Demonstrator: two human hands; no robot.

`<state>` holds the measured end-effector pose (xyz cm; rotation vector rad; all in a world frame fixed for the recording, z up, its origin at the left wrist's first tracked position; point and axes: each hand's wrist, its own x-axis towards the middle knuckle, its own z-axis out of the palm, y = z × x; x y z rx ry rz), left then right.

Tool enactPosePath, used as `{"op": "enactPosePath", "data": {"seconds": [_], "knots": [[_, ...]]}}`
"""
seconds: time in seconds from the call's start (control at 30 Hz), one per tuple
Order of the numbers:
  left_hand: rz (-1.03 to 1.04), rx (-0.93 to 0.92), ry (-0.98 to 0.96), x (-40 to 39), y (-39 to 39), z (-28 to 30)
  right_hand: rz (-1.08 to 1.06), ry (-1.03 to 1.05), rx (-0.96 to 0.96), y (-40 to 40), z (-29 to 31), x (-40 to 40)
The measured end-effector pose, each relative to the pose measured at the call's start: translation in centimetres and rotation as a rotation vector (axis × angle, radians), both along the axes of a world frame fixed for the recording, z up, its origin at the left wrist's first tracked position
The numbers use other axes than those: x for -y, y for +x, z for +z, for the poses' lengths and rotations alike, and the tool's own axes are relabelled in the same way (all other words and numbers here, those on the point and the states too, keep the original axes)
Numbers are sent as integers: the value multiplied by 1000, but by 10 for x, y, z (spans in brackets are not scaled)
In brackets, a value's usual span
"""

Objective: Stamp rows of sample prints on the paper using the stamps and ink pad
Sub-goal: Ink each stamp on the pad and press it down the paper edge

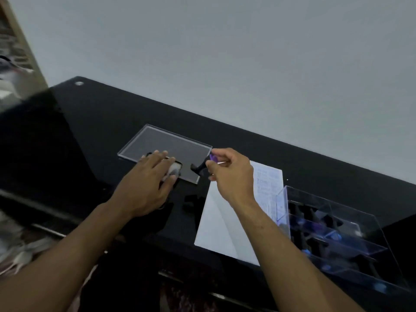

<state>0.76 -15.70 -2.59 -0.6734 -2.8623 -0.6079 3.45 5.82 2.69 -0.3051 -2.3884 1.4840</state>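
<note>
Black and glossy, the counter carries a clear rectangular acrylic plate near its middle. The left hand lies flat with straight fingers over a dark-rimmed white ink pad at the plate's 7 o'clock corner. The right hand pinches a small black-handled stamp with a purple face. White paper lies at its 6 o'clock; a clear acrylic stamp rack stands at 4 o'clock.

black-handled stamp with purple face, tilted above white paper's far corner; more stamps racked right.
</note>
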Motion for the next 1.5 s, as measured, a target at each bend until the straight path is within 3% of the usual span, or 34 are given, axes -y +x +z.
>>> {"op": "enactPosePath", "data": {"seconds": [0.43,1.13,1.5], "knots": [[172,32,-89,86,37,-32,276,388,-6,14,-8,102],[216,9,-154,93,36,-51,427,652,12,10,-8,115],[219,-8,-151,92,37,-51,436,689,11,7,-4,117]]}}
